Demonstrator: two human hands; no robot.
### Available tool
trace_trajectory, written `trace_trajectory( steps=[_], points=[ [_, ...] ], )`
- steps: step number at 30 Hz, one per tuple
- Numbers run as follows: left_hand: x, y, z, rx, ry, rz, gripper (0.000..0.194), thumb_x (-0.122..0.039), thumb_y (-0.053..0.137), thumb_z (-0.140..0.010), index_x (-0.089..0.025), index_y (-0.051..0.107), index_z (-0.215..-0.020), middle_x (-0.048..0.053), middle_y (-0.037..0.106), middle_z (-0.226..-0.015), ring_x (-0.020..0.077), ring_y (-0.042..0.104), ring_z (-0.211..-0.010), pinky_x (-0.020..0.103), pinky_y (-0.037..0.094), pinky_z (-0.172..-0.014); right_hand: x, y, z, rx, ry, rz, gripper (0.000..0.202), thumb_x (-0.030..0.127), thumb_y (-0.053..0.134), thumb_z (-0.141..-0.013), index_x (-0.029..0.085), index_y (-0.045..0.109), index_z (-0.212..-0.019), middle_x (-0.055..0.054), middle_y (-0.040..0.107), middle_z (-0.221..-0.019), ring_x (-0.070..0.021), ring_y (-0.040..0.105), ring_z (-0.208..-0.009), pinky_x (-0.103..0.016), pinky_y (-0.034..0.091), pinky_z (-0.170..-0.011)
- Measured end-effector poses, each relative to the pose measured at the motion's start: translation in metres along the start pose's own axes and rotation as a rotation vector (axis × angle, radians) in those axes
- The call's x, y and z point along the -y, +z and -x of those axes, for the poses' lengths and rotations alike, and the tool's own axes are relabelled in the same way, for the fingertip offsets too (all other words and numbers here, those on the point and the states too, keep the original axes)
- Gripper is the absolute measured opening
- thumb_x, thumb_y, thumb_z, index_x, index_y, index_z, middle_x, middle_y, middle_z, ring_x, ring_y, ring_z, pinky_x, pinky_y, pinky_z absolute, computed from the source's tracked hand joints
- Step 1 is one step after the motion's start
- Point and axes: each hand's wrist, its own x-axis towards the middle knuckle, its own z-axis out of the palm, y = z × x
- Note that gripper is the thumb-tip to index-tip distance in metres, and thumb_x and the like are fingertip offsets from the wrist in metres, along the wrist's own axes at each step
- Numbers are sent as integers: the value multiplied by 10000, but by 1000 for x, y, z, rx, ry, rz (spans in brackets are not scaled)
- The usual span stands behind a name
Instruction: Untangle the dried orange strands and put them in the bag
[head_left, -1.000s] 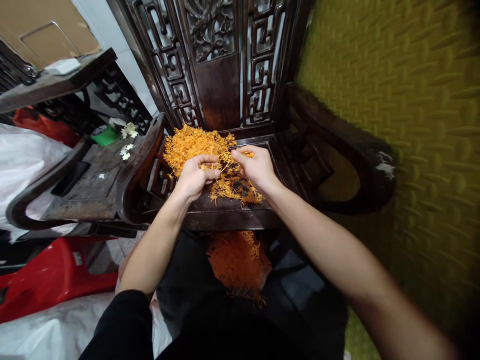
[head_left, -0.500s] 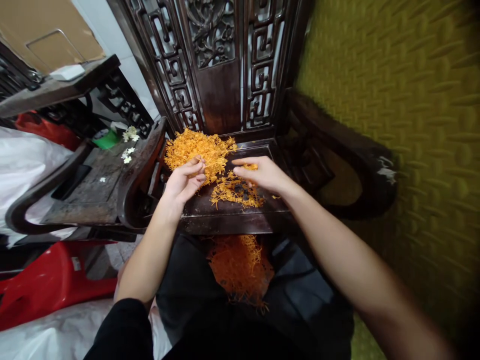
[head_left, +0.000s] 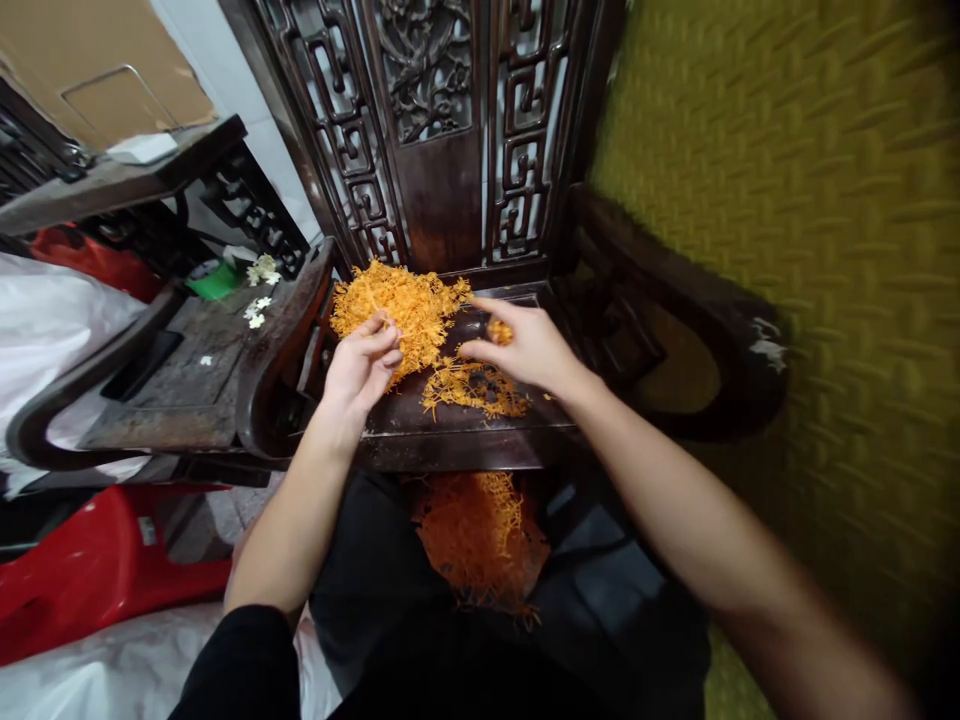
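Observation:
My left hand is closed in a pinch at the front of a heap of orange, branching strands. What its fingertips hold is too small to make out. To the right, my right hand has thumb and index finger spread apart. A small orange clump shows in the hollow of that hand, seemingly held by the other fingers, which are hidden. Below the hands lies a looser patch of orange strands with dark bits in it. Heap and patch both rest on a dark carved wooden seat.
An orange-red bag of strands sits between my legs. On the left stand another wooden seat with white flowers and a green roll, a red plastic stool and white sacks. A yellow-green textured surface fills the right.
The thin strand that stretched between my hands no longer shows. My left hand has drawn slightly left, and my right index finger has lifted away from the thumb.

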Motion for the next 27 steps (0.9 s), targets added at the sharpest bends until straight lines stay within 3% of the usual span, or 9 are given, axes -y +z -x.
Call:
trace_trajectory(
  steps=[2, 6, 9, 12, 15, 18, 22, 27],
  points=[
    [12, 7, 0, 24, -38, -1, 314, 19, 722, -654, -138, 595, -893, -7, 608, -736, 47, 568, -622, 124, 333, -465, 23, 8, 1, 68, -53, 77, 762, 615, 672, -866, 216, 516, -1496, -130, 689, -1311, -295, 670, -1106, -404, 492, -934],
    [24, 17, 1, 33, -50, -10, 308, -8, 730, -661, -141, 594, -903, 14, 639, -735, 62, 603, -654, 117, 328, -458, 51, 21, -1, 155, -96, 302, 586, 597, 532, -965, 241, 586, -1428, -109, 726, -1134, -254, 676, -913, -337, 441, -744],
    [22, 17, 4, 29, -34, -73, 293, -41, 780, -641, -157, 608, -847, -2, 643, -738, 70, 621, -672, 130, 375, -492, 47, 19, -3, 160, -122, 386, 432, 515, 477, -1013, 250, 683, -1286, -82, 712, -1084, -210, 642, -827, -310, 359, -657],
    [21, 14, 8, 41, -4, -277, 273, -129, 855, -626, -139, 689, -842, 25, 681, -771, 94, 627, -668, 174, 420, -520, 40, 11, -3, 171, -152, 444, 343, 406, 463, -1017, 241, 728, -1160, -70, 698, -1049, -187, 612, -774, -314, 294, -617],
    [23, 14, 12, 101, 62, -546, 312, -247, 904, -630, -133, 724, -858, 22, 676, -723, 78, 555, -561, 193, 361, -473, 41, 4, -2, 200, -176, 501, 342, 408, 473, -995, 209, 744, -1058, -81, 687, -1027, -173, 576, -707, -325, 235, -591],
    [24, 17, 16, 178, 102, -719, 324, -305, 889, -678, -165, 633, -819, -1, 663, -665, 61, 492, -490, 188, 294, -440, 42, 3, -2, 223, -224, 525, 366, 432, 482, -985, 185, 749, -1023, -97, 680, -1030, -164, 554, -678, -336, 185, -581],
    [20, 22, 20, 232, 58, -687, 378, -313, 844, -735, -206, 490, -819, -23, 630, -586, 68, 459, -444, 179, 269, -421, 32, 9, -5, 223, -267, 515, 364, 366, 444, -998, 170, 750, -1002, -104, 682, -1034, -164, 542, -693, -343, 175, -586],
    [19, 23, 13, 128, -66, -475, 421, -192, 838, -654, -207, 436, -780, -66, 522, -512, 51, 416, -408, 156, 207, -395, 15, 28, -13, 231, -240, 542, 416, 295, 344, -1029, 152, 735, -1041, -125, 686, -1056, -189, 567, -757, -340, 204, -589]
  ],
)
